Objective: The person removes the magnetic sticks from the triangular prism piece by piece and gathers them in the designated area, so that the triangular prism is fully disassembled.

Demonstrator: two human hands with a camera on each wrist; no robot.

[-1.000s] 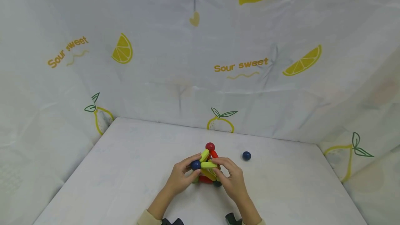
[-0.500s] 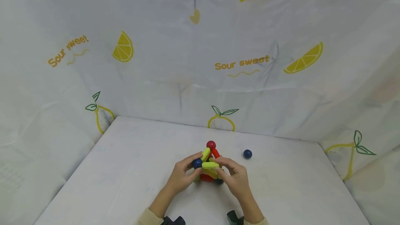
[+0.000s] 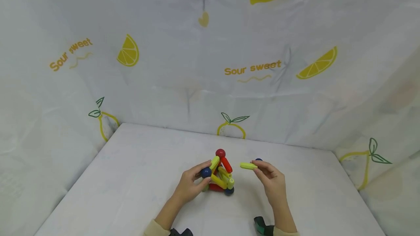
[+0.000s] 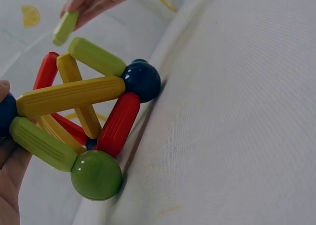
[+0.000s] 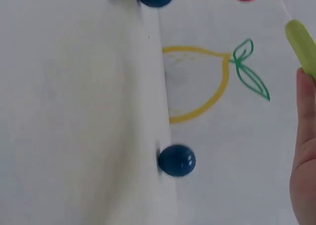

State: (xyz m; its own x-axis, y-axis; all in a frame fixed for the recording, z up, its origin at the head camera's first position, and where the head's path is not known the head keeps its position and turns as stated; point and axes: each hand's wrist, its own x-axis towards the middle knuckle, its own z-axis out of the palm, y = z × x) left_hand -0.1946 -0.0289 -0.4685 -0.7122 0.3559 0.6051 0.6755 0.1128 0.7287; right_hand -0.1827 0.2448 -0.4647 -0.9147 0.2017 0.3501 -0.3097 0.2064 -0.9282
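Observation:
A frame of coloured rods and balls stands on the white table, with a red ball (image 3: 220, 153) at its top and a green ball (image 4: 96, 175) low in the left wrist view. My left hand (image 3: 191, 183) pinches the blue ball (image 3: 206, 172) on the frame's left side. Away to the right of the frame, my right hand (image 3: 271, 181) pinches a light green rod (image 3: 248, 165) by one end; its other end points left, touching nothing. A red rod (image 3: 226, 164) slants down from the red ball, its lower end free. Another light green rod (image 4: 97, 56) sticks out from a dark blue ball (image 4: 141, 81).
A loose blue ball (image 5: 177, 160) lies on the table (image 3: 311, 185) beyond my right hand, mostly hidden by it in the head view. A white lemon-print curtain (image 3: 183, 65) hangs behind and along the sides of the table.
My right hand has pulled the light green rod off the blue ball and carried it to the right. The left hand keeps its grip on the ball, and the frame stays in place.

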